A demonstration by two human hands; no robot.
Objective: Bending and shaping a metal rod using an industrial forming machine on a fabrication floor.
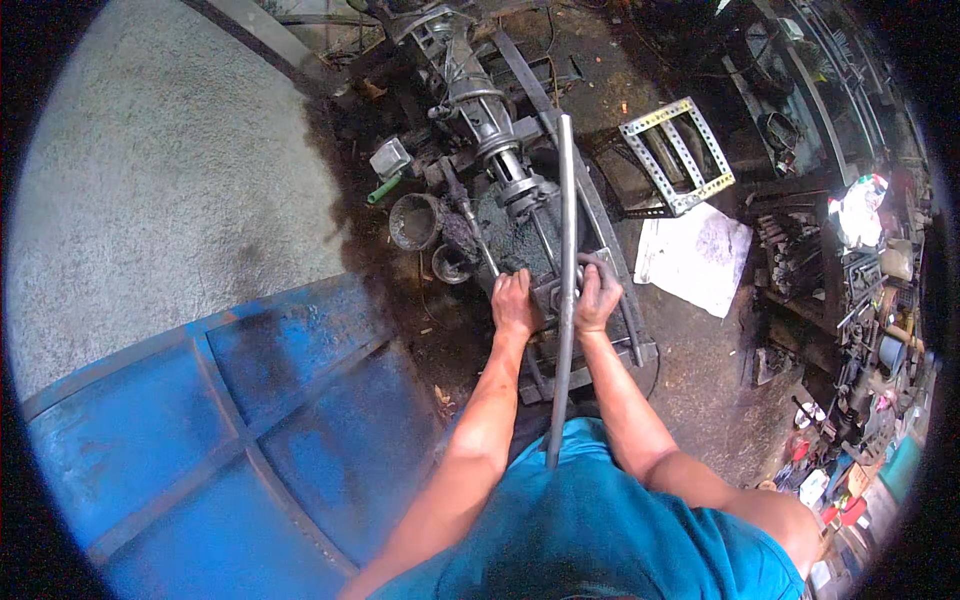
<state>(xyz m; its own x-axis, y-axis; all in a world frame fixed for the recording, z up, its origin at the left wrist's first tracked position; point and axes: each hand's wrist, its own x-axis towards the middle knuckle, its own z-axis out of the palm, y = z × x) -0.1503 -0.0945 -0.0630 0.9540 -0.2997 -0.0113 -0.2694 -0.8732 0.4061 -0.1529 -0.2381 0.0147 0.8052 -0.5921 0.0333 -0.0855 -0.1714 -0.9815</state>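
Dull grey bar [569, 210] (shirt [620, 515] plain teal)

A rough grey wall [190, 180] and blue panel [320, 430] border the dark, stained floor [705, 395], cluttered shelving [800, 310] opposite.

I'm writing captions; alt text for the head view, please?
A person's bare left hand and right hand are at the near end of a metal machine, a long metal bar passing between them; a blue ribbed panel fills the lower left.
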